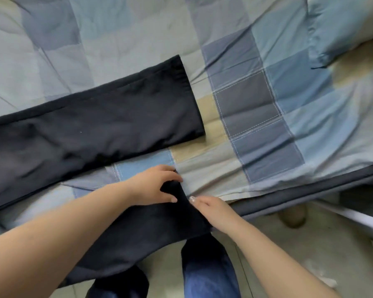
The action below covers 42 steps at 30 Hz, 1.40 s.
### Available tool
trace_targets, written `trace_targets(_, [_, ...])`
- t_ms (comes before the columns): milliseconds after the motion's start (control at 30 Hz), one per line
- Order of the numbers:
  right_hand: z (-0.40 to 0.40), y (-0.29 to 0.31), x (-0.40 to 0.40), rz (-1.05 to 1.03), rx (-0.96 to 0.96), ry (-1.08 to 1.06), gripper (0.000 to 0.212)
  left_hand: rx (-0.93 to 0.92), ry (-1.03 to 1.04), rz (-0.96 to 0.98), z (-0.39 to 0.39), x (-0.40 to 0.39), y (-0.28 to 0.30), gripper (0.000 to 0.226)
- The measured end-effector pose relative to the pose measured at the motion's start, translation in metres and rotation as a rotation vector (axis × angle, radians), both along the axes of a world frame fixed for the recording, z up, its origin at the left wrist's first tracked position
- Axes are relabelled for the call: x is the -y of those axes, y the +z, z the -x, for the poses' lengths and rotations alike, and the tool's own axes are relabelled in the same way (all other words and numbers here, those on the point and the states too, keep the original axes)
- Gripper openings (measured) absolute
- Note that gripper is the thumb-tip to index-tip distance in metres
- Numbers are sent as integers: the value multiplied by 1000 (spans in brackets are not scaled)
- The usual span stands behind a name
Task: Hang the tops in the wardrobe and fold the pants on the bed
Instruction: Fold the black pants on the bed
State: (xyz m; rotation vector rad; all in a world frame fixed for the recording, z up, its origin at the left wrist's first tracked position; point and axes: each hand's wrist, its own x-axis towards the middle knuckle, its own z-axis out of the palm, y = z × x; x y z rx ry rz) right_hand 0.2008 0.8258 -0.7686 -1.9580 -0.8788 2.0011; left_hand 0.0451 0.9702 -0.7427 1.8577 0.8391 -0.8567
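Dark navy pants (91,127) lie on the checked blue bedspread (256,100). One leg stretches flat from the left edge to its hem near the middle. The other leg (151,231) hangs over the bed's near edge toward the floor. My left hand (157,186) grips the hem end of that near leg, thumb and fingers curled round the cloth. My right hand (211,207) rests beside it on the leg's right edge, fingers fairly straight against the fabric.
A pillow (342,24) in matching blue cloth sits at the top right. The dark mattress edge (310,192) runs along the right, with tiled floor (299,254) below. My own legs in blue jeans (209,272) stand against the bed.
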Motion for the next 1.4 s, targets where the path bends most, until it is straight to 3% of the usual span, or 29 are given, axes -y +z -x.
trace_targets(67, [10, 1, 12, -65, -9, 101, 18, -65, -79, -33, 3, 6, -4, 42])
trace_targets(133, [15, -4, 24, -108, 89, 254, 42, -118, -112, -102, 3, 7, -6, 34])
trace_targets(200, [20, -9, 36, -124, 270, 383, 49, -157, -167, -180, 3, 5, -9, 34])
trace_targets(300, [22, -12, 45, -95, 367, 396, 33, -209, -212, -218, 0, -4, -5, 22])
trace_targets(400, [25, -6, 51, -67, 184, 98, 19, -96, -189, -364, -4, -18, 4, 17])
trace_targets(467, [25, 8, 52, -55, 22, -267, 16, 69, 23, -448, -6, -31, 10, 17])
trace_targets(533, [21, 22, 56, -73, -49, -536, 22, 200, 381, -335, -12, -40, 16, 25])
trace_targets(633, [16, 36, 66, -104, -21, -653, 29, 294, 738, -123, -18, -47, 21, 43])
trace_targets(833, [30, 48, 51, -52, -91, -771, 3, 265, 568, -84, -7, -3, 40, 16])
trace_targets(967, [35, 62, 21, -124, -200, -857, 8, 292, 334, 18, 12, 70, 55, 49])
trace_targets(1033, [35, 67, 12, -147, -272, -794, 20, 312, 401, -68, 19, 93, 56, 56])
trace_targets(1100, [37, 67, 8, -136, -271, -706, 31, 316, 576, -168, 26, 100, 56, 43])
trace_targets(1167, [34, 57, 7, -224, -74, -487, 43, 333, 693, -213, 30, 99, 56, 33])
trace_targets(1267, [27, 33, 1, -402, 316, 56, 64, 380, 758, -220, 30, 89, 57, 27])
trace_targets(1400, [26, 9, -18, -384, 428, 151, 62, 478, 723, -219, 28, 69, 62, 25])
